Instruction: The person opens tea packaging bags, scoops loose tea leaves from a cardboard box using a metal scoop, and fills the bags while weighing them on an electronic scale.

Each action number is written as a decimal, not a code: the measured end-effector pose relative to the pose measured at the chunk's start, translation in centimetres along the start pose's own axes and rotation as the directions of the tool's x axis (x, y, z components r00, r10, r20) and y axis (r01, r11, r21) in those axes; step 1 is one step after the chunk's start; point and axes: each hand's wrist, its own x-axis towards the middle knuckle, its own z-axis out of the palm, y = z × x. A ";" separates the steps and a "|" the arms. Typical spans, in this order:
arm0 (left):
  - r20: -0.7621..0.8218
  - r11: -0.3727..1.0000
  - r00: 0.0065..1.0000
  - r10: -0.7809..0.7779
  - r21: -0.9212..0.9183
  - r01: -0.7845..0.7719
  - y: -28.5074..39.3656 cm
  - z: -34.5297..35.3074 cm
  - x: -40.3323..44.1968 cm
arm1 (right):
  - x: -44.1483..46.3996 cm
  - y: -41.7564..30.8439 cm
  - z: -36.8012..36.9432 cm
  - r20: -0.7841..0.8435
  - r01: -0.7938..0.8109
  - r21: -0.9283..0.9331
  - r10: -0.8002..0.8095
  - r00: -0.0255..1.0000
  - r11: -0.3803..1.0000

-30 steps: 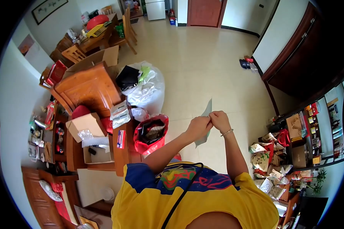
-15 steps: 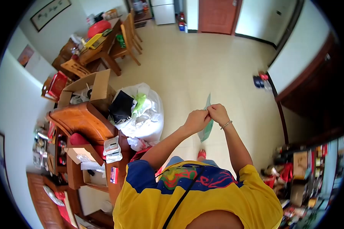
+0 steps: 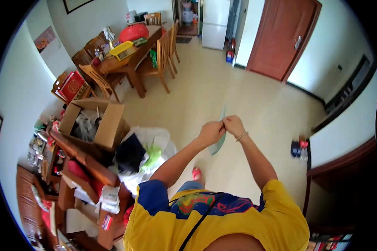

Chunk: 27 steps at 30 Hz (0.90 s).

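Note:
My left hand (image 3: 211,132) and my right hand (image 3: 234,125) meet in front of my chest, fingers closed on a thin, pale green sheet (image 3: 217,145). The sheet hangs below my hands, and a narrow, blurred part of it sticks up above them. A beaded bracelet circles my right wrist. What the sheet is made of cannot be told.
An open cardboard box (image 3: 109,126) and a white plastic bag (image 3: 160,139) with dark and green items stand at the left. Beyond are a dining table (image 3: 131,61) with chairs, a fridge (image 3: 215,33) and a red-brown door (image 3: 283,38). Shoes (image 3: 299,149) lie at the right.
The view has moved forward, bringing the dining table, fridge and door nearer. The box and white bag have shifted down in view. Both hands keep hold of the green sheet, which now appears narrower.

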 end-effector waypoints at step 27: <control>-0.321 0.765 0.783 -0.532 0.214 0.608 -43.6 -20.7 43.2 | 72.8 -14.1 18.1 0.573 0.082 0.427 -0.339 0.746 0.901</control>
